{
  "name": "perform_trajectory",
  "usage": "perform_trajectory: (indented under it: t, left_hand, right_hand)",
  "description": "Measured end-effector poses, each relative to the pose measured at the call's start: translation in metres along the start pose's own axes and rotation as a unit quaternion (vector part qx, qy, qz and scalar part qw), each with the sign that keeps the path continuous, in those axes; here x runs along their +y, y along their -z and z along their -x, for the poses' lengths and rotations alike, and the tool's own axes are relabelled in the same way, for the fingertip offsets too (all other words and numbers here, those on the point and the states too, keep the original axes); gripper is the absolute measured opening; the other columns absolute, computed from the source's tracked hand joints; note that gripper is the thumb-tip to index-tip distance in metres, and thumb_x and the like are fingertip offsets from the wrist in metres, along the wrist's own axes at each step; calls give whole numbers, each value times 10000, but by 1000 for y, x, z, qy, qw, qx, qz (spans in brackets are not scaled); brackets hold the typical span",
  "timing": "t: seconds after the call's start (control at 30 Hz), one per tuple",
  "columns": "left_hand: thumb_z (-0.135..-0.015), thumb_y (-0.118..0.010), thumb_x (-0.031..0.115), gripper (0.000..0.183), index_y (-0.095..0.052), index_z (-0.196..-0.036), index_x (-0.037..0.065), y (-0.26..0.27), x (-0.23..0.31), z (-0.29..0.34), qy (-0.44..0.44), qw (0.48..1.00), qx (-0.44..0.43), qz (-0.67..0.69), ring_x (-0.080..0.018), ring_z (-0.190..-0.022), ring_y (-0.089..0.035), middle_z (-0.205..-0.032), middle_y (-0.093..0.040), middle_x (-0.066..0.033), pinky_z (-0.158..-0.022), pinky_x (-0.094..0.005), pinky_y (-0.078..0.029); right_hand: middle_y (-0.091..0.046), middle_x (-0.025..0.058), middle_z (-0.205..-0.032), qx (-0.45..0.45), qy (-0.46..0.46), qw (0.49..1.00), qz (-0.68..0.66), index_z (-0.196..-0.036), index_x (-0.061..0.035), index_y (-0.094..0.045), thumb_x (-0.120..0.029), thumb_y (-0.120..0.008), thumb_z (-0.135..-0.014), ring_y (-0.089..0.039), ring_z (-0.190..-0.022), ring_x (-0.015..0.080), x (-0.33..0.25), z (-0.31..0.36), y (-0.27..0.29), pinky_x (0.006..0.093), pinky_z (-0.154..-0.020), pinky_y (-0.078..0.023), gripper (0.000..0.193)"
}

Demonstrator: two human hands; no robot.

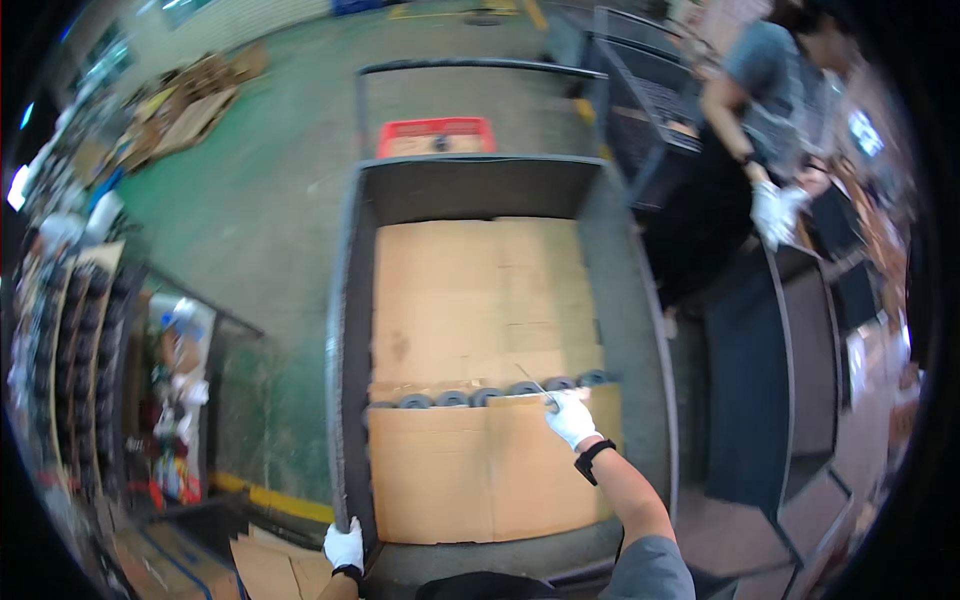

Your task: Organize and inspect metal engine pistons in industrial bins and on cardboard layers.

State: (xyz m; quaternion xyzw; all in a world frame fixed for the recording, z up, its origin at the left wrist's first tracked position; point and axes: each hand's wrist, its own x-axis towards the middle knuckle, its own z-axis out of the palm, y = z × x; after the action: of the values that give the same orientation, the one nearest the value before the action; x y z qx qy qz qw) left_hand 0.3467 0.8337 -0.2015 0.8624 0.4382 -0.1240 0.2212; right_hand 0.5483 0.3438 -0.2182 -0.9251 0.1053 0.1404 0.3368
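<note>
In front of me stands a deep grey metal cart (652, 330) with cardboard sheets (450, 290) laid inside. A row of several dark grey ring-shaped parts (452, 398) runs across it, partly covered by the nearer cardboard. My right hand (572, 420), in a white glove, reaches over the right end of this row. It is closed on a thin, light-coloured rod (530, 377) that points forward and left. My left hand (343, 545), also gloved in white, is closed over the cart's near left rim.
A red crate (437, 136) lies beyond the cart's far wall, below its push bar (480, 64). A person (775, 130) in white gloves works at dark bins on the right. Shelving with dark parts (80, 370) stands left; cardboard scraps (185, 105) lie at far left.
</note>
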Motion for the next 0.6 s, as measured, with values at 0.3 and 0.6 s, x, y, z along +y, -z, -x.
perform_trajectory:
  t: [0.3,0.6]
  left_hand:
    - [-784,-589,654,592,-733,-950,104,16,-5,13,37,992,-70,-94,-372,-851,-694,-861,-716,-183,-790,-467,-546]
    - [-811,-580,614,518,-705,-913,122,15,-7,20,27,996,-41,-75,-366,-801,-699,-821,-716,-166,-737,-463,-558]
  right_hand:
    - [-636,204,-1204,-221,65,972,44,-1223,-67,-613,-96,-647,-729,-599,-1145,363,-1,-65,-153,415,-1002,-475,495]
    - [-739,115,-946,-280,126,911,277,-920,-144,-756,-304,-823,-592,-708,-880,267,34,-115,-182,356,-819,-560,372]
